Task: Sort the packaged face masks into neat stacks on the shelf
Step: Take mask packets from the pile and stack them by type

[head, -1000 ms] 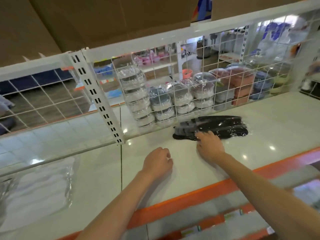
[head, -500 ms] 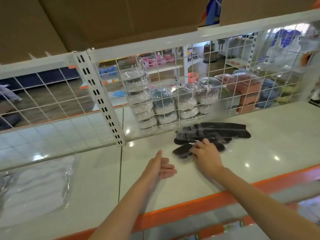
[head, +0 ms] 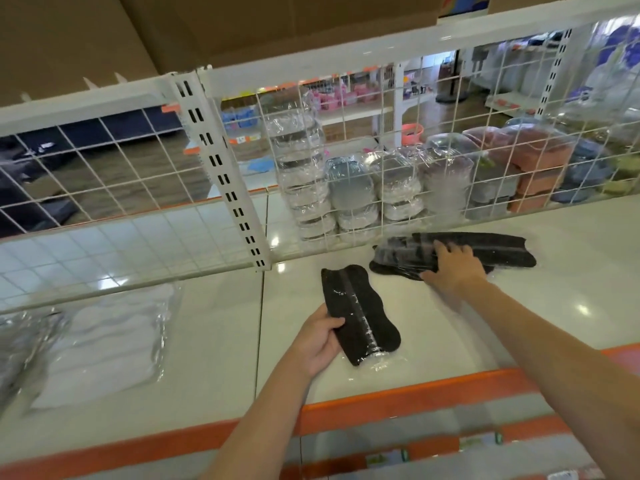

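- Head view, middle of the frame: a single black packaged mask (head: 358, 315) is gripped by the left hand (head: 320, 341); the thumb is laid over its left edge and the fingers are tucked underneath, so it's properly held; it's angled lengthwise, far end pointing up-frame, just over the white shelf (head: 450, 341).
- Right of centre: the right hand (head: 453, 268) is laid on the pile of black packaged masks (head: 485, 252); fingers are spread fairly flat over the shiny plastic, pressing rather than clutching; the pile is stretched sideways, right against the foot of the wire grid back panel (head: 346, 161).
- The held mask and the pile are kept near each other but not touching.
- Lower left of the frame: a clear bag of white masks (head: 104, 341) is lying flat on the shelf, well apart from the black ones.
- Bottom of the frame: the shelf's orange front edge (head: 415, 393) is crossed by both forearms.
- Behind the grid, upper middle: stacks of wrapped containers (head: 346, 188) can be seen; a bit blurry, so contents can't be told.
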A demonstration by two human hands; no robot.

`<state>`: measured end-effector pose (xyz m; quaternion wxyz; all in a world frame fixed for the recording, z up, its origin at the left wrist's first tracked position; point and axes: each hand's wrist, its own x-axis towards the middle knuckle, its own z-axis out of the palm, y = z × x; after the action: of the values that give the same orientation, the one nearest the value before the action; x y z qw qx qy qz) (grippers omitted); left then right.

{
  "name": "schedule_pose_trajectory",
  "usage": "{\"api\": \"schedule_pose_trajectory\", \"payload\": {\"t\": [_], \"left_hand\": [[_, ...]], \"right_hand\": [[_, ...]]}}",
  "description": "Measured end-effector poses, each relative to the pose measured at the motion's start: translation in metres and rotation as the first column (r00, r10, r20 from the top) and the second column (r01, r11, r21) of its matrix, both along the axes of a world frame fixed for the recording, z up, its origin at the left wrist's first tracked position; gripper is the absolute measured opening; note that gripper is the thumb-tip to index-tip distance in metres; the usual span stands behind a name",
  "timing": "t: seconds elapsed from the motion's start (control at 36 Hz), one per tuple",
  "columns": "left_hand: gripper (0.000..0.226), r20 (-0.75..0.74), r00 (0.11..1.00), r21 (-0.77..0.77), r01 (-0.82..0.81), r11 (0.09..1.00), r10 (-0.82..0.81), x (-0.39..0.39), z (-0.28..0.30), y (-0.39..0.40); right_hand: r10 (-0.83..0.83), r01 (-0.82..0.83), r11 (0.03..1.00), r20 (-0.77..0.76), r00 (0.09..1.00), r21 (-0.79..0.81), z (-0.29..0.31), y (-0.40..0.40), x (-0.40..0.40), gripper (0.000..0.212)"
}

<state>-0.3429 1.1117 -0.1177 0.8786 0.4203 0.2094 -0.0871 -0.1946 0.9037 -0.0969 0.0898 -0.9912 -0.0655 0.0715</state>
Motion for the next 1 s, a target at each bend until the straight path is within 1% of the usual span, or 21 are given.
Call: {"api": "schedule_pose_trajectory", "payload": {"t": [0.06, 0.11, 0.14, 0.19, 0.22, 0.28, 0.36, 0.42, 0.47, 0.5, 0.53, 0.56, 0.61, 0.67, 0.72, 0.78, 0.83, 0.86, 0.89, 0.94, 1.0], "left_hand": [[0.041, 0.009, 1.0, -0.012, 0.0, 1.0, 0.0, -0.001, 0.0, 0.0], [0.038, 0.003, 1.0, -0.02, 0.0, 1.0, 0.0, -0.001, 0.001, 0.0], [0.037, -0.001, 1.0, -0.021, 0.004, 1.0, -0.004, -0.001, 0.001, 0.0], [0.036, -0.009, 1.0, -0.02, 0.012, 1.0, -0.012, -0.002, 0.0, 0.002], [0.035, -0.016, 1.0, -0.017, 0.009, 1.0, -0.009, -0.002, -0.002, 0.003], [0.036, -0.023, 1.0, -0.039, -0.002, 0.999, 0.001, 0.0, -0.005, 0.003], [0.041, -0.04, 0.999, -0.094, -0.022, 0.995, 0.018, 0.001, -0.003, 0.001], [0.045, -0.014, 1.0, -0.098, 0.006, 0.995, -0.007, 0.0, -0.001, 0.0], [0.04, 0.014, 0.999, -0.057, 0.03, 0.998, -0.029, 0.0, -0.001, 0.0], [0.036, 0.018, 0.999, -0.021, 0.034, 0.999, -0.034, 0.0, -0.002, 0.0], [0.034, 0.025, 0.999, 0.011, 0.038, 0.999, -0.038, 0.001, -0.004, 0.0], [0.035, 0.03, 0.999, 0.037, 0.035, 0.999, -0.036, 0.001, -0.006, 0.001], [0.037, 0.033, 0.999, 0.069, 0.024, 0.997, -0.026, 0.0, -0.008, 0.0], [0.038, 0.04, 0.999, 0.056, 0.022, 0.998, -0.024, -0.001, -0.008, 0.0], [0.04, 0.05, 0.998, 0.044, 0.027, 0.999, -0.029, -0.001, -0.008, 0.001], [0.043, 0.047, 0.998, 0.054, 0.036, 0.998, -0.039, -0.002, -0.008, 0.001], [0.045, 0.035, 0.998, 0.063, 0.044, 0.997, -0.046, -0.003, -0.008, 0.001], [0.046, 0.029, 0.998, 0.06, 0.046, 0.997, -0.047, -0.004, -0.008, 0.001], [0.046, 0.024, 0.999, 0.048, 0.042, 0.998, -0.043, -0.004, -0.007, 0.001], [0.044, 0.027, 0.999, 0.01, 0.035, 0.999, -0.035, -0.004, -0.005, 0.001], [0.038, 0.035, 0.999, -0.024, 0.029, 0.999, -0.028, -0.004, -0.001, -0.001]], "right_hand": [[0.024, -0.019, 0.998, 0.075, 0.997, -0.058, -0.003, 0.002, -0.003, 0.063], [0.078, -0.071, 0.996, 0.179, 0.981, -0.045, -0.009, 0.005, -0.01, 0.044], [0.089, -0.09, 0.996, 0.21, 0.974, -0.006, -0.011, 0.006, -0.015, 0.037], [0.082, -0.114, 0.986, 0.243, 0.967, 0.122, -0.015, 0.01, -0.027, 0.03], [0.097, -0.154, 0.967, 0.266, 0.959, 0.202, -0.015, 0.013, -0.034, 0.028], [0.207, -0.299, 0.886, 0.276, 0.939, 0.353, -0.009, 0.018, -0.05, 0.026], [0.476, -0.457, 0.705, 0.116, 0.872, 0.542, 0.005, 0.023, -0.07, 0.02], [0.606, -0.466, 0.623, -0.011, 0.795, 0.628, 0.011, 0.022, -0.075, 0.03], [0.663, -0.329, 0.533, -0.143, 0.735, 0.78, 0.014, 0.019, -0.075, 0.037], [0.659, -0.256, 0.504, -0.176, 0.731, 0.825, 0.015, 0.018, -0.072, 0.037], [0.62, -0.22, 0.507, -0.175, 0.765, 0.834, 0.014, 0.017, -0.067, 0.034], [0.542, -0.227, 0.555, -0.141, 0.828, 0.8, 0.012, 0.017, -0.06, 0.031], [0.333, -0.249, 0.742, -0.02, 0.943, 0.622, 0.003, 0.016, -0.04, 0.03], [0.178, -0.18, 0.87, 0.049, 0.983, 0.459, -0.005, 0.013, -0.022, 0.036], [0.096, -0.089, 0.941, -0.004, 0.995, 0.327, -0.01, 0.008, -0.01, 0.05], [0.069, -0.063, 0.981, -0.027, 0.997, 0.182, -0.012, 0.005, -0.004, 0.066], [0.071, -0.071, 0.996, 0.016, 0.997, 0.049, -0.012, 0.005, -0.002, 0.078], [0.077, -0.077, 0.997, 0.047, 0.996, -0.006, -0.01, 0.006, -0.003, 0.079], [0.093, -0.088, 0.994, 0.081, 0.992, -0.06, -0.007, 0.008, -0.004, 0.075], [0.163, -0.138, 0.978, 0.165, 0.973, -0.156, -0.005, 0.012, -0.009, 0.058], [0.207, -0.175, 0.972, 0.229, 0.951, -0.155, -0.007, 0.015, -0.015, 0.042]]}}
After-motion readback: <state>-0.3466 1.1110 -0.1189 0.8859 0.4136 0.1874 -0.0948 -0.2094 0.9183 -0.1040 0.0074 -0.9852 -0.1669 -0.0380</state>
